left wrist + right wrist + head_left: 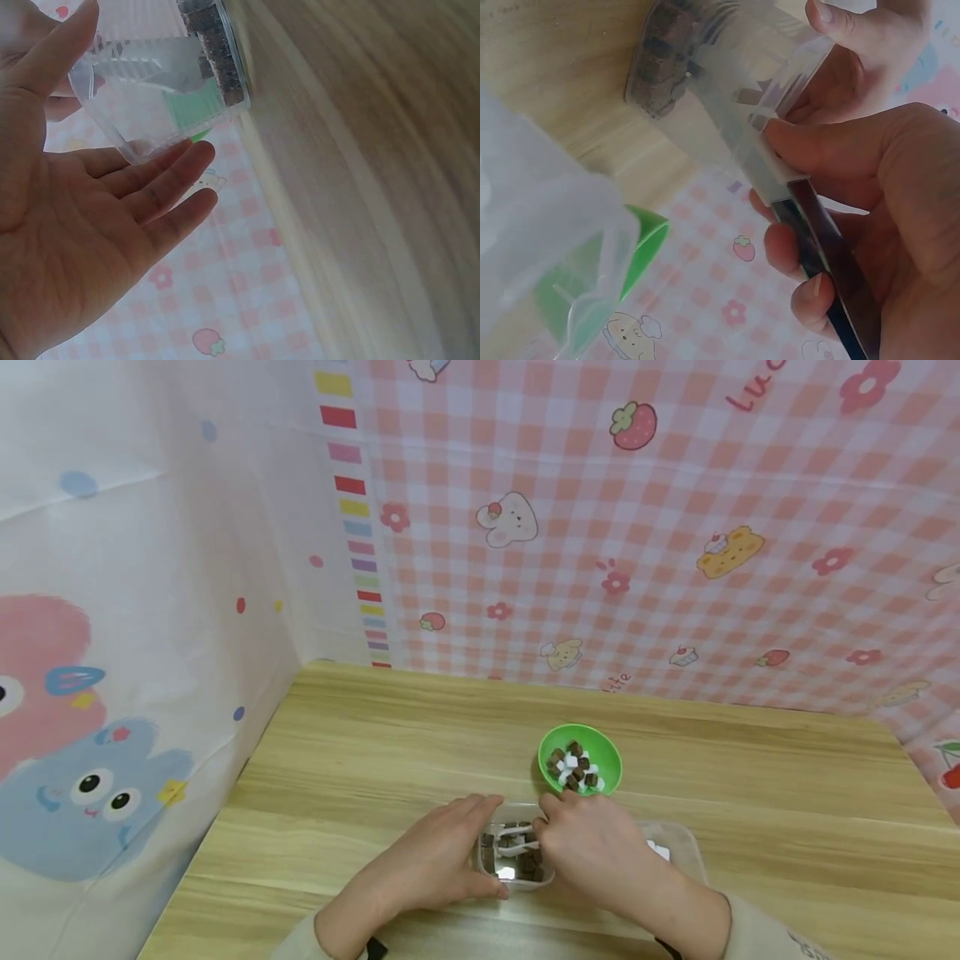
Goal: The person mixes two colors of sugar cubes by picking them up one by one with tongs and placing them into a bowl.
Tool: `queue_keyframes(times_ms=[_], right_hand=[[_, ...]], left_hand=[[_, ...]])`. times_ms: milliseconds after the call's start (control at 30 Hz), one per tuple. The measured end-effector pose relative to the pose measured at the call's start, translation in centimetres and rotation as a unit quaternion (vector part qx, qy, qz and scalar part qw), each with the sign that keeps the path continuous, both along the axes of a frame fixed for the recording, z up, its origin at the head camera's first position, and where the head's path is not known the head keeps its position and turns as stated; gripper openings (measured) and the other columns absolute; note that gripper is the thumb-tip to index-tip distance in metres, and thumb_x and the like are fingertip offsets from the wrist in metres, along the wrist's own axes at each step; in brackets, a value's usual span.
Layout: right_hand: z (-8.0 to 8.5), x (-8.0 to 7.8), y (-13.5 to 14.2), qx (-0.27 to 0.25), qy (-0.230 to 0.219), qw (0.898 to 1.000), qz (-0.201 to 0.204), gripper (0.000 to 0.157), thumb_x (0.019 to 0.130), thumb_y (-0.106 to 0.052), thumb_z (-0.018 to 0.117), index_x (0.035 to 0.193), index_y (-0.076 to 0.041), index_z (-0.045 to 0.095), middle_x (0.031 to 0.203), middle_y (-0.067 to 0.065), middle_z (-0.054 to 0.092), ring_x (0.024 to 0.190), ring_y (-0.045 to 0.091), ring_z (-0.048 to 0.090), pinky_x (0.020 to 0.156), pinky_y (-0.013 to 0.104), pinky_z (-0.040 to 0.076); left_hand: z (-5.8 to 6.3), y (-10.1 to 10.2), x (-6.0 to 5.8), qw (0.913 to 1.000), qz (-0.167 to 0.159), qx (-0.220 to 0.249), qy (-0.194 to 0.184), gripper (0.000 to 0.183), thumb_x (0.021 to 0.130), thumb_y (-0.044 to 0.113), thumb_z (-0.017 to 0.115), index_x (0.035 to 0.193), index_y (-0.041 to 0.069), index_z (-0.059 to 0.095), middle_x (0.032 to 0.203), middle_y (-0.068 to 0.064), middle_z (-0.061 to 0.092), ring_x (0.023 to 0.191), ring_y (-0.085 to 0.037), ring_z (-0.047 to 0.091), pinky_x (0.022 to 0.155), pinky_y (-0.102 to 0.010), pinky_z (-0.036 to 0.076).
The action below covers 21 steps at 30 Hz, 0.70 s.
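In the head view, a clear plastic box (517, 881) with brown cubes (489, 858) along its bottom stands on the table. My left hand (435, 852) holds its left side, thumb at the near edge and fingers at the far one. The left wrist view shows that hand (105, 195) with its lower fingers nearly straight beside the box (127, 97). My right hand (600, 852) grips tweezers (517, 842), whose two white prongs reach into the box. Dark handles of the tweezers (821, 259) lie between thumb and fingers in the right wrist view. Whether the tips pinch a cube cannot be told.
Just behind the box is a green bowl (617, 768) holding mixed brown and white cubes. Another clear container (686, 839) with white cubes (658, 850) stands at the right, partly hidden by my right forearm. Printed cloth (570, 543) hangs behind the wooden table (360, 760).
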State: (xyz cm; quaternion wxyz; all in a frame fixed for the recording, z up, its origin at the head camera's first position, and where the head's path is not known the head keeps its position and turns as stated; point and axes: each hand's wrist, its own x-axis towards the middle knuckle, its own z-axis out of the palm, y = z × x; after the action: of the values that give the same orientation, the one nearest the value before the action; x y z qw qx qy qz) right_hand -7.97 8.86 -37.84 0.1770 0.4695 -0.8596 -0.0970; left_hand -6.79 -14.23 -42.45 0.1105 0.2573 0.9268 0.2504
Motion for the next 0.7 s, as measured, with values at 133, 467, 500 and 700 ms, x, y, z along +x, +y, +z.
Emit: queue_keyframes(times_ms=[133,467,500,700], right_hand=[[0.3,0.0,0.5,0.000,-0.020,1.000,0.005,0.013,0.072,-0.010,0.085,0.078,-0.012,0.074,0.074,-0.002,0.058,0.061,0.014,0.054,0.045,0.024,0.044],[1.4,-1.0,3.8,-0.175,-0.057,0.983,0.023,0.023,0.072,-0.014,0.092,0.088,-0.012,0.076,0.081,-0.004,0.061,0.061,0.007,0.052,0.046,0.019,0.043],[1.5,-1.2,4.3,-0.193,-0.053,0.979,0.022,0.023,0.071,-0.013,0.091,0.088,-0.013,0.076,0.082,-0.003,0.062,0.061,0.006,0.051,0.046,0.019,0.041],[2.2,-2.6,7.6,-0.260,-0.036,0.965,-0.014,0.020,0.081,-0.016,0.086,0.098,-0.006,0.082,0.092,0.002,0.071,0.057,0.005,0.056,0.044,0.018,0.040]], left_hand=[[0.0,0.0,0.0,1.0000,0.002,0.000,0.000,0.104,0.079,0.052,0.089,0.157,0.001,0.042,0.153,-0.017,0.052,0.141,-0.034,0.050,0.117,-0.053,0.041],[0.0,0.1,0.1,1.0000,0.002,0.001,0.003,0.103,0.079,0.050,0.090,0.157,0.003,0.042,0.153,-0.015,0.053,0.140,-0.033,0.051,0.118,-0.053,0.040],[0.0,0.1,0.1,1.0000,0.004,0.000,0.001,0.104,0.079,0.050,0.090,0.157,0.002,0.041,0.153,-0.015,0.053,0.141,-0.034,0.050,0.118,-0.053,0.039],[0.2,0.1,0.2,1.0000,0.006,0.001,-0.004,0.104,0.079,0.049,0.089,0.158,0.002,0.041,0.154,-0.016,0.051,0.142,-0.035,0.048,0.119,-0.054,0.038]])
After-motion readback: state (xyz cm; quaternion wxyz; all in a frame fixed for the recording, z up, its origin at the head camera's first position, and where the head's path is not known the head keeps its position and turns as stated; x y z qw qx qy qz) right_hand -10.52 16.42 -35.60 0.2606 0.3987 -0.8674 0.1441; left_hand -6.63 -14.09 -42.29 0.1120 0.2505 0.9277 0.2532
